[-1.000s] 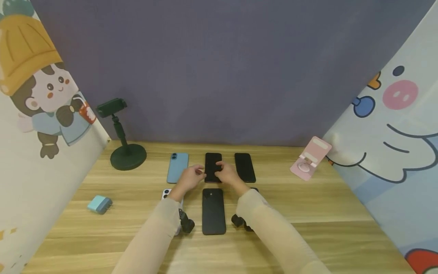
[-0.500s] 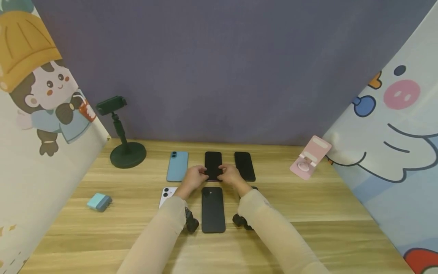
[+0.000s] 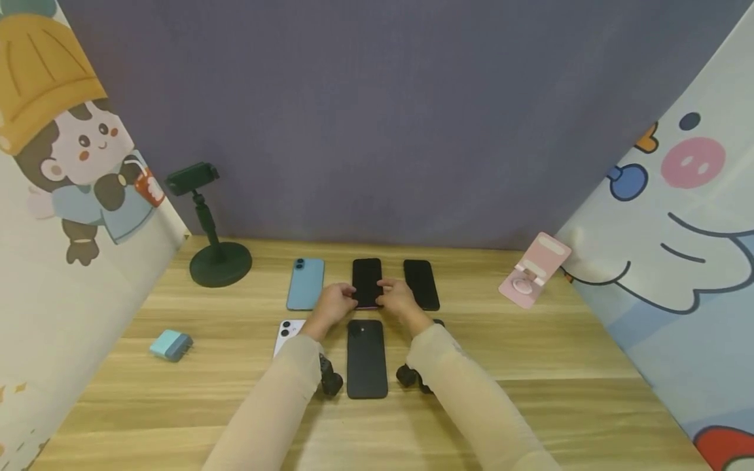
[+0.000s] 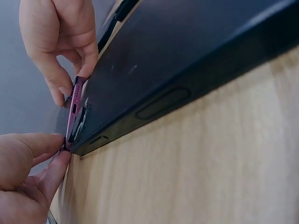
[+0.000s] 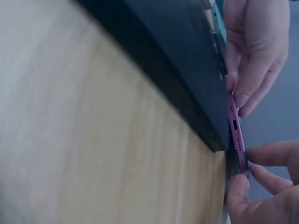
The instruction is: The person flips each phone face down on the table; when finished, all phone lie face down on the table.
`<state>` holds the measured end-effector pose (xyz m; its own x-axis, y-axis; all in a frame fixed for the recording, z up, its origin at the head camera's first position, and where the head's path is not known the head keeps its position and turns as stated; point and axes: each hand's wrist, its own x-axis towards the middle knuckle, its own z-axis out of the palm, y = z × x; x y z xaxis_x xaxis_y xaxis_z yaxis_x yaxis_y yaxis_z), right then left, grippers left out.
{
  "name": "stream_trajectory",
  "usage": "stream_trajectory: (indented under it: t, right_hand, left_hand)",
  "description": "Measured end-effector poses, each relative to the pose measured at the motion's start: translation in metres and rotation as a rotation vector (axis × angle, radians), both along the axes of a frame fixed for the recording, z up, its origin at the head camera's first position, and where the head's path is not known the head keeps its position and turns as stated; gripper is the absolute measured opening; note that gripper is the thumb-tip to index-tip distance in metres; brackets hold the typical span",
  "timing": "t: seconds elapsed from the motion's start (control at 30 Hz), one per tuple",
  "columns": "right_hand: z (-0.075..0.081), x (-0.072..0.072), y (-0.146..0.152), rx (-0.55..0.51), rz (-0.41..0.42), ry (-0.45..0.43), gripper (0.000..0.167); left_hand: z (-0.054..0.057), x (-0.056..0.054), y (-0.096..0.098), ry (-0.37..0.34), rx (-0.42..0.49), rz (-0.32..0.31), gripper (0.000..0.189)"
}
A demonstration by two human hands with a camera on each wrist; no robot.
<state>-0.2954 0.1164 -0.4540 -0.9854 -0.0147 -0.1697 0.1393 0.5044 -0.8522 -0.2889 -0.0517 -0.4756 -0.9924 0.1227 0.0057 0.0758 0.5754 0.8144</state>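
A phone with a black screen and pink frame lies in the middle of the back row, screen up. My left hand pinches its left edge between thumb and fingers. On the opposite edge, my right hand pinches it the same way. Both wrist views show the phone's pink bottom end with its charging port, fingertips at either corner. Just in front lies a black phone, back up, and it fills much of the left wrist view. Flanking the held phone are a light blue phone and another black phone.
A white phone is partly under my left forearm; a dark phone's corner shows beside my right wrist. A dark green stand and a blue charger plug are at left. A pink folding phone stand stands at right.
My right fingers have moved from over the screen to the phone's right edge. The left hand has shifted slightly right onto the left edge. A pink line now shows at the phone's near end.
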Motion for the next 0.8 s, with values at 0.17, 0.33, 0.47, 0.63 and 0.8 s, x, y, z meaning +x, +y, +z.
stream_trajectory:
  t: [0.17, 0.33, 0.47, 0.63, 0.8]
  right_hand:
    - [0.007, 0.0, 0.001, -0.086, -0.007, -0.029, 0.047]
    - [0.014, -0.001, 0.002, -0.064, 0.013, -0.006, 0.046]
    - [0.019, 0.0, 0.004, -0.097, 0.02, 0.019, 0.045]
    - [0.022, 0.001, 0.004, -0.298, 0.0, 0.006, 0.046]
    - [0.024, 0.001, 0.005, -0.471, 0.012, -0.026, 0.044]
  left_hand:
    - [0.003, -0.001, 0.001, 0.008, -0.034, -0.004, 0.028]
    - [0.003, -0.001, 0.004, 0.013, -0.041, -0.012, 0.03]
    - [0.002, -0.001, 0.007, 0.041, -0.047, -0.014, 0.029]
    - [0.005, 0.001, 0.012, 0.073, -0.012, -0.016, 0.029]
    - [0.007, 0.003, 0.016, 0.08, 0.086, -0.03, 0.03]
